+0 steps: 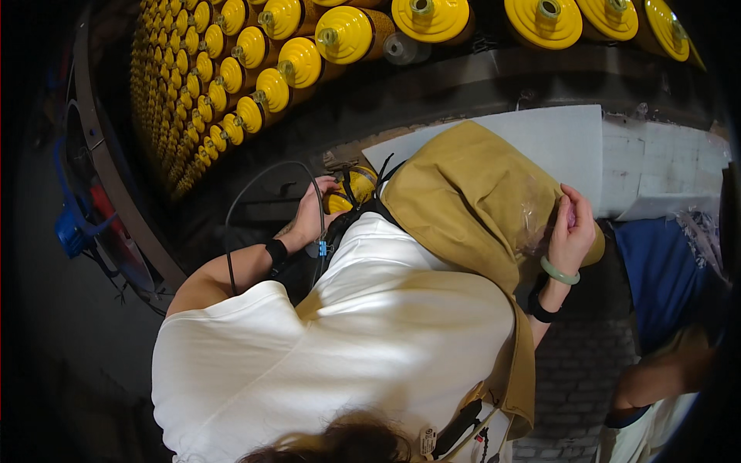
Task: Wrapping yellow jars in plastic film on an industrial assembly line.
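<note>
My left hand is curled around a yellow bobbin held close to my body, just under the machine's rows of bobbins. A black band sits on that wrist. My right hand grips the right edge of a mustard cloth bag that hangs in front of my white shirt. A bit of clear plastic shows at the bag's edge beside the fingers. A green bangle and a black band are on the right wrist. What is inside the bag is hidden.
Long rows of yellow bobbins line a dark machine frame across the top. A white sheet lies behind the bag. Blue cloth and another person's arm are at right. A black cable loops at left over a brick floor.
</note>
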`<state>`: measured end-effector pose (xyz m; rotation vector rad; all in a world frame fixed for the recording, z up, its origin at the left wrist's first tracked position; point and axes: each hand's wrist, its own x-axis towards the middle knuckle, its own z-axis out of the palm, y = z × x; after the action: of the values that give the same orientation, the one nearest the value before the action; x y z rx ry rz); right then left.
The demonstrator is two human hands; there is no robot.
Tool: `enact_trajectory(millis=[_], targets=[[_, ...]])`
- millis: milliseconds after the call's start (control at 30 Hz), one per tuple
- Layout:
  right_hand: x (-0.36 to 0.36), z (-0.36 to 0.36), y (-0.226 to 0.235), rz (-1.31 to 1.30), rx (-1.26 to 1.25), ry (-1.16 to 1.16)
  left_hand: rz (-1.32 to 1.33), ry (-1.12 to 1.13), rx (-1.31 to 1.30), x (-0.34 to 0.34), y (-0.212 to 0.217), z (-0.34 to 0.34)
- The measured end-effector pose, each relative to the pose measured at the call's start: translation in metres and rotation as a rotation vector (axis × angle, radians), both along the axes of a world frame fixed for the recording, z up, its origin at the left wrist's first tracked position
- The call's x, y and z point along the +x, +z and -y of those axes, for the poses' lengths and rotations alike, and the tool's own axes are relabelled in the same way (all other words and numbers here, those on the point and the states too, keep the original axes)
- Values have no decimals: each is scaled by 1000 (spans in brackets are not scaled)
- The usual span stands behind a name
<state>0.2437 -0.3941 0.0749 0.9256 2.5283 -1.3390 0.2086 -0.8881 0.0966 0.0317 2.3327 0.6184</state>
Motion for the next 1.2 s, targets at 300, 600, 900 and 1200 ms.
enact_trajectory(millis=[300,600,900,1200], targets=[[5,3,-1,-22,-2,-25,98,-124,-149,-15,-7,-19],[8,2,2,-7,0,-36,492,134,-145,-29,-43,-13],[7,3,8,-33,2,-70,568,-393,-494,-35,-79,-11],[7,15,16,-103,-21,-142,428,-613,-690,-22,-58,-35]])
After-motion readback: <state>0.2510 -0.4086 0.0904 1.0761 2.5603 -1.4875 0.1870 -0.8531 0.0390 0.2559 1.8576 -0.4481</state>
